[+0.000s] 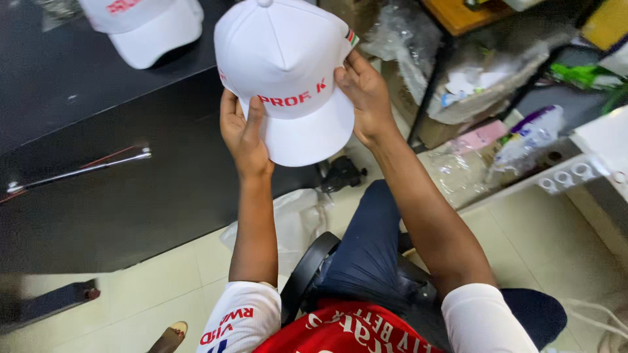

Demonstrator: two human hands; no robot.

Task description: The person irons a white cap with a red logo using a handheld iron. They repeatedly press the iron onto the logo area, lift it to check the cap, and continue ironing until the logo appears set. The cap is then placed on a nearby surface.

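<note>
A white cap (284,65) with red lettering on its front is held up in front of me, brim toward me. My left hand (241,134) grips its left side near the brim, thumb on top. On the cap's right side my right hand (365,95) clasps the crown, fingers wrapped behind it. A small striped tab shows at the cap's upper right edge.
A second white cap (147,26) lies on the dark table (98,176) at the upper left. A metal rod (78,171) rests on the table. Plastic bags and cluttered shelves (484,85) fill the right side. A chair armrest (307,268) curves by my knee.
</note>
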